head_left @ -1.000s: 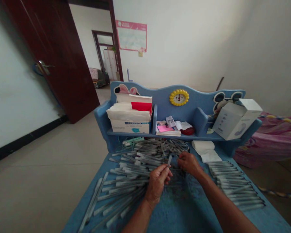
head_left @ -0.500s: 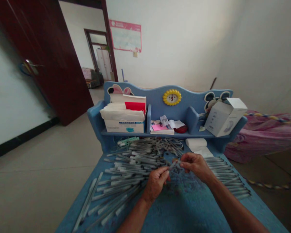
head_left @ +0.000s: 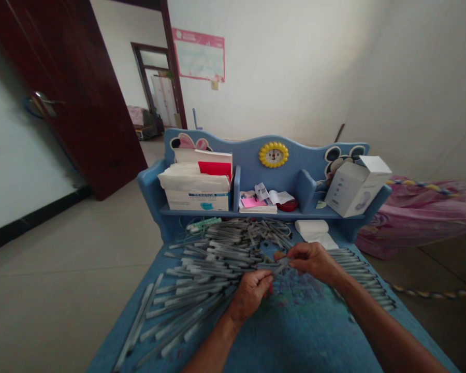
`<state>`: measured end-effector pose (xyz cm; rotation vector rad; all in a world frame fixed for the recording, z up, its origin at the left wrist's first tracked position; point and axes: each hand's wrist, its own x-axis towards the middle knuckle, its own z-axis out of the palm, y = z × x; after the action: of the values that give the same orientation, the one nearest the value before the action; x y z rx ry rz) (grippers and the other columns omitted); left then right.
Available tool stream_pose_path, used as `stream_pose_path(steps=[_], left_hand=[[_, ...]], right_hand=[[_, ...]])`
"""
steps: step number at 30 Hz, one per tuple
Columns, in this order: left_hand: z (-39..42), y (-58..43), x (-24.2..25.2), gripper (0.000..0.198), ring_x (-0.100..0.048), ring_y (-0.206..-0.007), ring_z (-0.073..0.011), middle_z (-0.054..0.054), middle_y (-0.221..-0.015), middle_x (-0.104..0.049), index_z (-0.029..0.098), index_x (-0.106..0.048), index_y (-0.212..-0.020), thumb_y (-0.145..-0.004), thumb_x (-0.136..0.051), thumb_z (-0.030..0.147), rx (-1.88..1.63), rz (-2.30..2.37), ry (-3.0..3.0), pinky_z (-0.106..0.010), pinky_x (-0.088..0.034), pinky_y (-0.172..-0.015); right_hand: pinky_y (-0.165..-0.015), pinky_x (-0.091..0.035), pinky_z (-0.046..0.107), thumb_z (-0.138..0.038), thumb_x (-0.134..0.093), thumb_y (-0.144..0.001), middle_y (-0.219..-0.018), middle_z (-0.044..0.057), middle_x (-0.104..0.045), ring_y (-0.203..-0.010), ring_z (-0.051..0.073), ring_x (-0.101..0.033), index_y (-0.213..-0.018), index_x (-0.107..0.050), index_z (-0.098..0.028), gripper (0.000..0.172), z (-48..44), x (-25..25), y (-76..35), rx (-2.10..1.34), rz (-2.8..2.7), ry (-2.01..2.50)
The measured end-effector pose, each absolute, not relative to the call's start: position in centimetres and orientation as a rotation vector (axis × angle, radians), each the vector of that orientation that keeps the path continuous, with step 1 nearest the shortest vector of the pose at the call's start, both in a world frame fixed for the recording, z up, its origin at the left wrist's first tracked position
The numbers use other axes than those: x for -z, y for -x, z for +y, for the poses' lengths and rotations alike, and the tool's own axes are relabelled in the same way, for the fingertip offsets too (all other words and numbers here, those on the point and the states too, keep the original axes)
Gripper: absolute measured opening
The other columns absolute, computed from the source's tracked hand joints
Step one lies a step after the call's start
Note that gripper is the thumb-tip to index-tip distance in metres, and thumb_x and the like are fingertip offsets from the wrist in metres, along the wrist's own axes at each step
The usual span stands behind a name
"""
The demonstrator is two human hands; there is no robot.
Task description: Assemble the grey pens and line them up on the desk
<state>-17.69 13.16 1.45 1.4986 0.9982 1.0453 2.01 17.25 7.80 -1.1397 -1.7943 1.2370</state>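
Note:
Both my hands are closed on one slim grey pen [head_left: 281, 268], held tilted a little above the desk. My left hand [head_left: 253, 292] pinches its lower left end. At its upper right end, the thumb and fingers of my right hand [head_left: 309, 262] are pinched together. Fine detail on the pen is too blurred to make out. To the left lies a wide spread of similar grey pens [head_left: 202, 282], close to my left hand. Under and beyond my right forearm, more pens [head_left: 367, 277] lie side by side in a row.
The blue desk [head_left: 295, 331] has a raised shelf at its back. On the shelf stand a tissue-filled carton [head_left: 198, 199], a stack of papers [head_left: 258, 209] and a white box [head_left: 357, 189]. Below it lie a white paper roll [head_left: 312, 227] and more heaped pens [head_left: 252, 230].
The pen between my hands now shows as a straight line joining them, where it was smeared before. My hands have barely moved, and the view has shifted slightly.

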Motion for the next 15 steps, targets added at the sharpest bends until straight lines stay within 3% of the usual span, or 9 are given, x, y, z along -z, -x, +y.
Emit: stream_pose_path(steps=[15], left_hand=[[13.5, 17.7, -0.4, 0.028, -0.045, -0.053, -0.0115, 0.001, -0.058, -0.056, 0.014, -0.066, -0.076, -0.082, -0.049, 0.036, -0.895, 0.932, -1.514, -0.022, -0.035, -0.053]], right_hand=[[-0.041, -0.035, 0.017, -0.018, -0.06, -0.065, -0.052, -0.004, -0.055, -0.044, 0.007, -0.047, -0.066, -0.063, -0.015, 0.004, 17.2, -8.8, -3.2, -1.245, -2.011, 1.241]])
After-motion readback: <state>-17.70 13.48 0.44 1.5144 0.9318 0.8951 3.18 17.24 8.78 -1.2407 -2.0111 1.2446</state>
